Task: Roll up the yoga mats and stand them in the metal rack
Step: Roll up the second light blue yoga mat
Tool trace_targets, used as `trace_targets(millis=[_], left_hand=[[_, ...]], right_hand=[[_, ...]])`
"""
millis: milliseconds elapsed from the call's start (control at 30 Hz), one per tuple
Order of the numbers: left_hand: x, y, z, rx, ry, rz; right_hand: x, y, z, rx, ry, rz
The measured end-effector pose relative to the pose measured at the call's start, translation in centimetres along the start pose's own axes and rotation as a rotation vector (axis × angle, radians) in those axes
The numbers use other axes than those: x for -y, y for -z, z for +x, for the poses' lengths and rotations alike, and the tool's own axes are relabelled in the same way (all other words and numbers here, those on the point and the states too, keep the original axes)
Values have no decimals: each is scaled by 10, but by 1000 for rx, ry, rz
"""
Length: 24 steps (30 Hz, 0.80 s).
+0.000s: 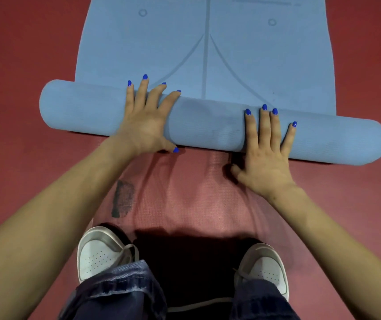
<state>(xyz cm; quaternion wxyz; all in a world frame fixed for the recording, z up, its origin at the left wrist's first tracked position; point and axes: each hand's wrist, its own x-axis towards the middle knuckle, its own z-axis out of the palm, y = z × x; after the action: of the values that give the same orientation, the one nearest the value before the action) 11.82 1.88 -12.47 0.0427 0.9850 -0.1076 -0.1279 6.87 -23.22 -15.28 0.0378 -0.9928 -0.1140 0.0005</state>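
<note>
Blue yoga mat (208, 54) lies on the red floor (12, 54) in front of me, and its near end is rolled into a fat roll (208, 125). My left hand (145, 118) and my right hand (268, 155) both press flat on top of the roll with fingers spread out, not gripping it. My white shoes (99, 252) stand on a pink mat (196, 199) just behind the roll.

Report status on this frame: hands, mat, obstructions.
Left hand and right hand flat on blue mat, part rolled. Far length flat. No rack visible.
</note>
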Motion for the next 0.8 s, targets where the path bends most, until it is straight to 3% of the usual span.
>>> trace_targets(millis=[133, 300, 467, 800], left_hand=[[4, 8, 17, 17, -26, 41], [14, 6, 22, -132, -164, 95], [17, 16, 32, 127, -136, 205], [13, 43, 62, 287, -83, 198]], right_hand=[[-1, 1, 21, -31, -23, -34], [-5, 5, 38, -35, -3, -100], [-6, 7, 47, -10, 23, -205], [-27, 22, 80, 19, 165, -186]])
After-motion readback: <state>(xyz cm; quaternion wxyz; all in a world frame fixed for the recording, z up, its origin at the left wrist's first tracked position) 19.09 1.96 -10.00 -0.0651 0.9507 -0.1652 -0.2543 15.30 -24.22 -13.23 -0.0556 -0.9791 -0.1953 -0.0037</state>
